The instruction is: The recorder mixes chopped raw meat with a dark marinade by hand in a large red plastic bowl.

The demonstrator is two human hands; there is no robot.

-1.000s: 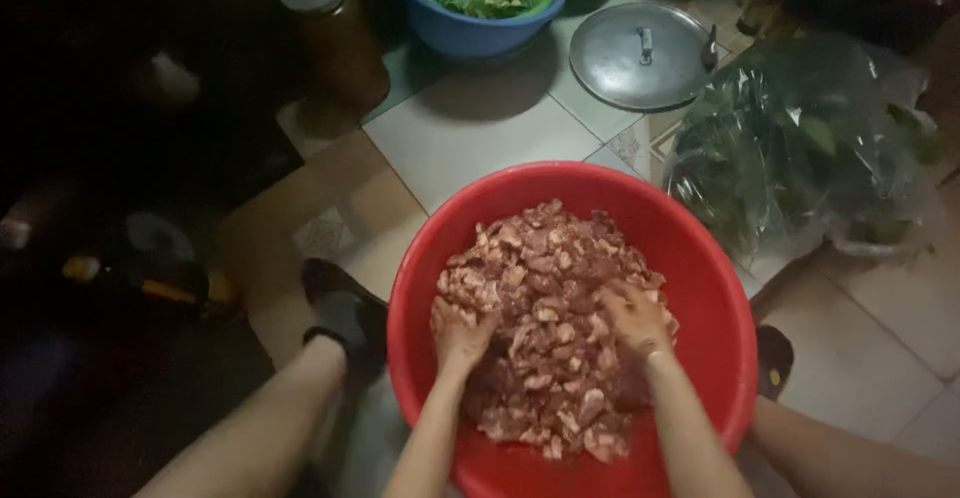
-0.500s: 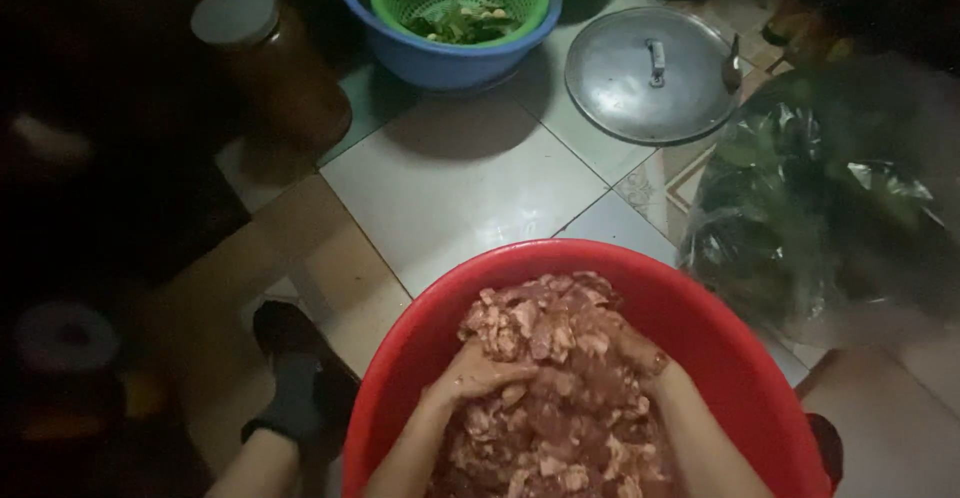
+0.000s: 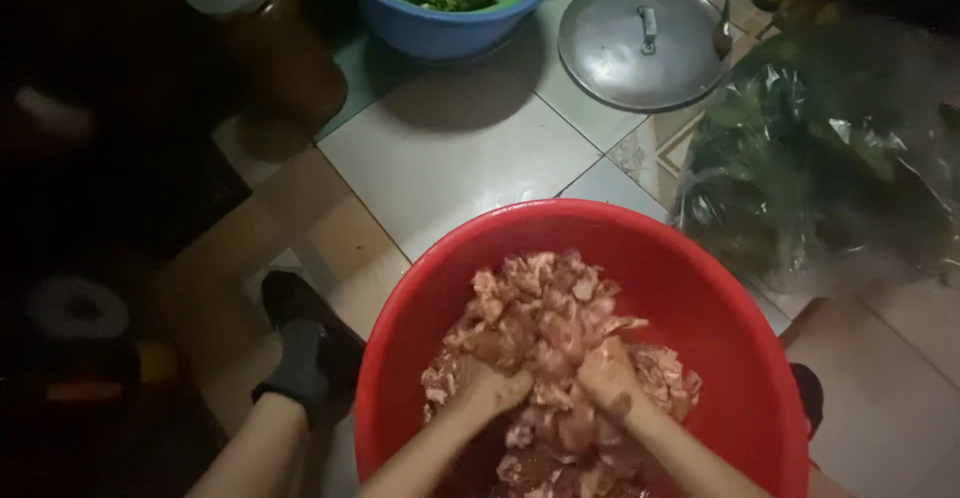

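Observation:
A big red plastic basin point(image 3: 430, 288) sits on the tiled floor between my legs, filled with chopped pink raw meat pieces point(image 3: 545, 308). Both hands are buried in the meat near the basin's front. My left hand point(image 3: 488, 390) is curled around a clump of meat, fingers closed into it. My right hand point(image 3: 612, 376) presses beside it, fingers also closed on meat. The two hands nearly touch, and the fingertips are hidden in the pile.
A blue bowl point(image 3: 440, 33) holding a green colander of greens stands at the top. A round metal lid point(image 3: 640, 43) lies to its right, a clear bag of leafy greens point(image 3: 820, 158) at the right edge, a brown jar point(image 3: 275, 48) upper left. My dark-socked foot point(image 3: 300, 348) rests left of the basin.
The view has tilted and closed in on the basin. My hands have drawn together from apart on the meat and now squeeze a heap pushed up in the middle.

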